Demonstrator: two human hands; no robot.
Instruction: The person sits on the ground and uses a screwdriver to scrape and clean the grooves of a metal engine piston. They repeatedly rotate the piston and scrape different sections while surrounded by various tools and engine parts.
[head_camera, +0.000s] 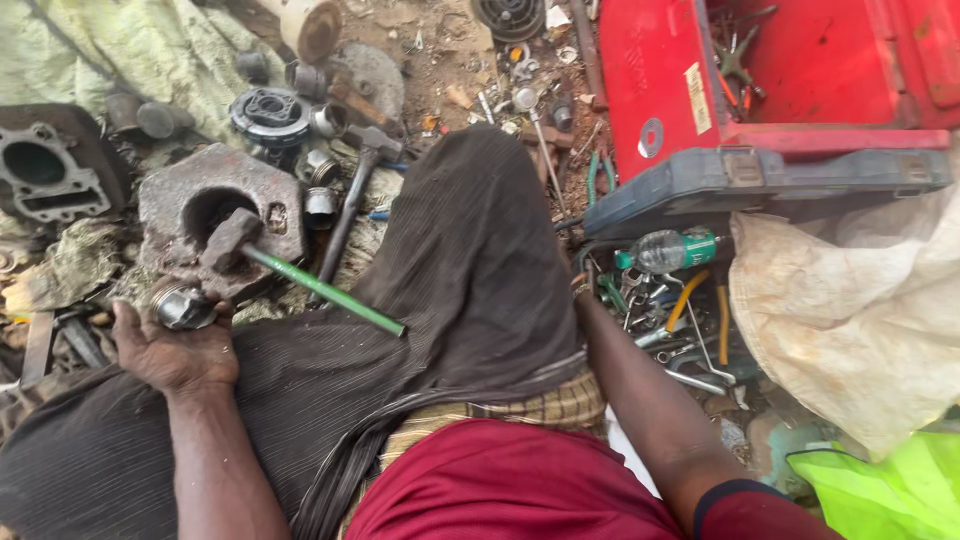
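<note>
My left hand (178, 345) grips a small round shiny metal part (183, 306), held beside a heavy rusty metal block (170, 200) with a round hole. A hammer with a green handle (320, 291) lies with its head on that block and its handle across my dark-trousered knee (470, 260). My right arm reaches down to the right toward a pile of spanners and tools (665, 315); the right hand itself is hidden behind my knee.
A second hammer with a dark handle (350, 195) lies beyond the block. Engine parts, a cylinder block (45, 170) and bearings litter the dirt. A red toolbox (780, 70), grey case (760, 180), plastic bottle (668, 250) and white sack (850, 300) sit to the right.
</note>
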